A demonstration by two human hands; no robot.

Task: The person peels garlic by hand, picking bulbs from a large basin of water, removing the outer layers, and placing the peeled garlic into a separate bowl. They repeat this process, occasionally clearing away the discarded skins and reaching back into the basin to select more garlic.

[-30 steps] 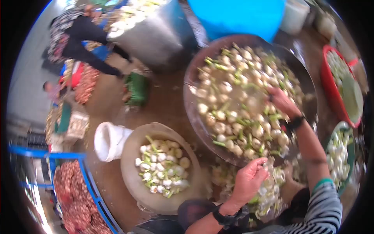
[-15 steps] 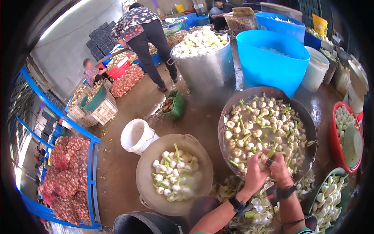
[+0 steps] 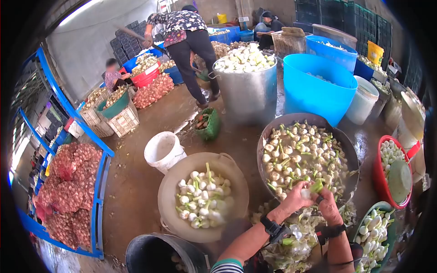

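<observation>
a white bulb (image 3: 305,194) was pinched in the left hand (image 3: 292,200), above the near side of a dark basin (image 3: 314,117); the right hand (image 3: 328,207) curled at its green stalk (image 3: 317,185), grip unclear. brown floor (image 3: 132,182) surrounded them; a metal pot (image 3: 248,93) and blue tub (image 3: 314,93) blocked the way beyond.

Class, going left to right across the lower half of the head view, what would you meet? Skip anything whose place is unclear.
Mesh sacks of reddish bulbs → beige basin → left hand → right hand → red basin.
</observation>
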